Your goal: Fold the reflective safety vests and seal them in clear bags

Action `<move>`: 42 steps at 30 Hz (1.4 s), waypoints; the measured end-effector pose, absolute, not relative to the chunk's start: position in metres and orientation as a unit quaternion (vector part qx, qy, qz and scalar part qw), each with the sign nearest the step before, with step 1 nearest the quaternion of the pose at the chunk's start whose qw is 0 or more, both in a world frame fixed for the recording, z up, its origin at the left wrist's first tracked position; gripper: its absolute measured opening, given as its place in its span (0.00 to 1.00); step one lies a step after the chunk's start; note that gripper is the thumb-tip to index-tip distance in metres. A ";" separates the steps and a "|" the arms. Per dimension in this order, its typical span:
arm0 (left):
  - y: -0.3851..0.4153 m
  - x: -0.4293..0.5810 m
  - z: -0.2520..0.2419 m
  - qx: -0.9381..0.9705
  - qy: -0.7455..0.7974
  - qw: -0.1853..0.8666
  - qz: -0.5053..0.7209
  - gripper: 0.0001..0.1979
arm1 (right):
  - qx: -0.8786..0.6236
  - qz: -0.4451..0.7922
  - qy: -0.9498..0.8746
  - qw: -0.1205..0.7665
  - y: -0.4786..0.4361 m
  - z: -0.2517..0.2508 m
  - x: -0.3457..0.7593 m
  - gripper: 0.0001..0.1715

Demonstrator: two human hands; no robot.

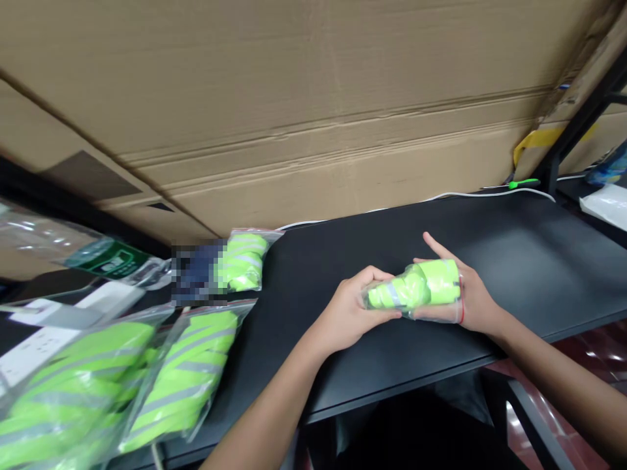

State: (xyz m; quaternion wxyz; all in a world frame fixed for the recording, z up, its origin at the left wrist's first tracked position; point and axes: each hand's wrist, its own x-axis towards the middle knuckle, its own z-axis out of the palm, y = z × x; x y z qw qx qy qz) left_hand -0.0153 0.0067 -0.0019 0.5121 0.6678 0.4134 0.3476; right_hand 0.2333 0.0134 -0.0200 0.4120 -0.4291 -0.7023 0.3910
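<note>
Above the black table, a clear zip bag (pixel 416 295) holds rolled neon-yellow reflective strap with grey stripes. My left hand (pixel 349 312) is closed around the left end of the bag, thumb on the near side and fingers on the far side. At the opposite end, by the bag's red seal line, my right hand (pixel 474 297) supports it between palm and fingers. The right thumb sticks up away from the plastic, and the other right fingers are mostly hidden behind the bag.
Similar filled bags lie left: a small one (pixel 245 261), a larger one (pixel 189 372) and a blurred one (pixel 73 391). A plastic bottle (pixel 108 258) and white power strip (pixel 36 356) are beyond. Cardboard (pixel 313 85) backs the black table (pixel 313 261); a green-handled tool (pixel 522 184) lies far right.
</note>
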 end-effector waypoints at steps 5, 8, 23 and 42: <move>0.000 -0.015 -0.004 0.749 0.364 0.448 0.327 0.13 | -0.340 0.387 -0.771 0.375 0.012 -0.018 0.240 0.52; -0.004 -0.016 -0.005 0.794 0.281 0.385 0.378 0.13 | -0.331 0.399 -0.747 0.417 0.006 -0.017 0.243 0.57; -0.031 -0.016 0.010 0.777 0.210 0.340 0.486 0.15 | -0.307 0.088 -0.741 0.590 -0.039 -0.020 0.244 0.24; -0.026 -0.003 -0.020 0.688 0.282 0.375 0.554 0.18 | -0.395 0.031 -0.683 0.614 -0.047 -0.030 0.228 0.34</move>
